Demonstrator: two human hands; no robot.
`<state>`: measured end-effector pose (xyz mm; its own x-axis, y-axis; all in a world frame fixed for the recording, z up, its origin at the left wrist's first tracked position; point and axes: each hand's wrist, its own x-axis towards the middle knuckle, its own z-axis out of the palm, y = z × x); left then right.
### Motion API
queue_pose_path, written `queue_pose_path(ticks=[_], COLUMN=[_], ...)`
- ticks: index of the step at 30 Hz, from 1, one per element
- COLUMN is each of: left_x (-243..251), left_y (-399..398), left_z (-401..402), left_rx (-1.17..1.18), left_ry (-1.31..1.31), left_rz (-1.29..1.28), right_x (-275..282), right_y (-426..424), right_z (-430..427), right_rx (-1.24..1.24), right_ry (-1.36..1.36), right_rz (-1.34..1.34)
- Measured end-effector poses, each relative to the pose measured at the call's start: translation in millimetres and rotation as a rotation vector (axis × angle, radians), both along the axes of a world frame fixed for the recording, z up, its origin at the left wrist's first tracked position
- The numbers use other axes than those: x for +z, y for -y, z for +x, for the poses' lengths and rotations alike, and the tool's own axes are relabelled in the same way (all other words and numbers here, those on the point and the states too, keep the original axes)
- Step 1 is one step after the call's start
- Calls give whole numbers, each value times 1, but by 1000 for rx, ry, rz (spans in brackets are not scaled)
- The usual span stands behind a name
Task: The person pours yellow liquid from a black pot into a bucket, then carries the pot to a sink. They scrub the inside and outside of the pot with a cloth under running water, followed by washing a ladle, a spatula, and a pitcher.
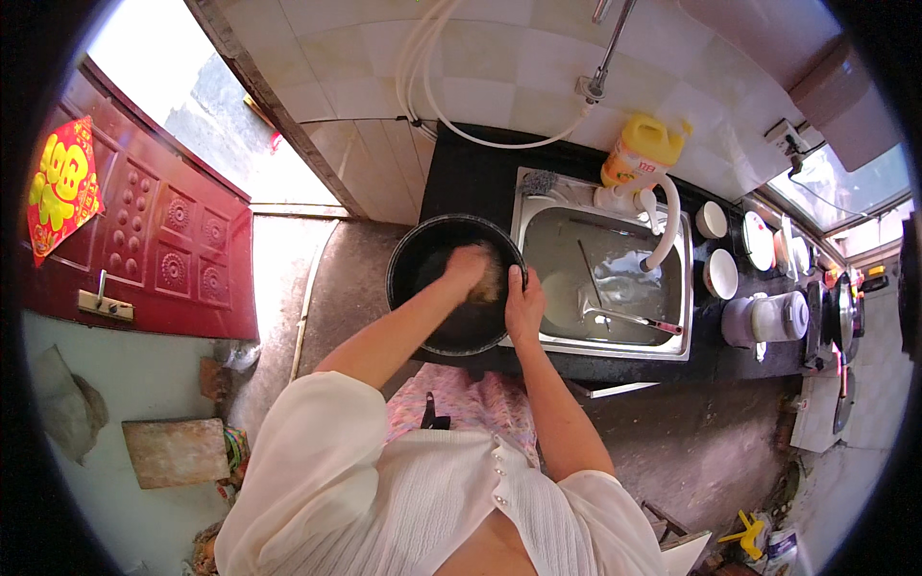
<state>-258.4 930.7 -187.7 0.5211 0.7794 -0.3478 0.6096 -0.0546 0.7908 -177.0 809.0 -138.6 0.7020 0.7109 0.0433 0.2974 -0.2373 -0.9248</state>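
Note:
My left hand (468, 265) is inside a round black pot (441, 327), against its inner wall. Under its fingers is a blurred tan scrubber (488, 282), perhaps a loofah or a brush. The right rim of the pot is gripped by my right hand (524, 302), its thumb over the edge. The pot sits at the counter's front left, beside a stainless-steel sink (605, 348). Cloudy water stands in the sink, along with a ladle or spatula (634, 318) with a pink-ended handle, a thin dark stick (591, 273) and a pale round shape below the surface.
A white faucet (670, 223) arches over the sink. Behind it are a yellow detergent bottle (643, 153) and a steel-wool scrubber (539, 182). White bowls (720, 273) and a lidded plastic container (765, 319) stand to the right. A red door (166, 237) is at the left.

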Motion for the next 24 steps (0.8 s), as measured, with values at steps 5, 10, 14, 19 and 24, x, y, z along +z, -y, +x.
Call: queue_pose_path(ticks=[5, 10, 14, 19, 24], left_x=[12, 91, 78, 57, 5], left_y=[60, 31, 40, 23, 42], left_z=[-18, -40, -44, 6, -23], left_rx=[-698, -835, -622, -487, -974], left_ry=[-385, -584, -574, -278, -323], left_rz=[103, 452, 404, 169, 171], right_x=[-2, -14, -7, 7, -4], right_y=[0, -1, -2, 0, 0], right_z=[3, 4, 3, -1, 4], right_rx=[-49, -70, -84, -69, -75], right_ry=[-28, 99, 96, 86, 125], right_rz=[1, 16, 21, -30, -20])
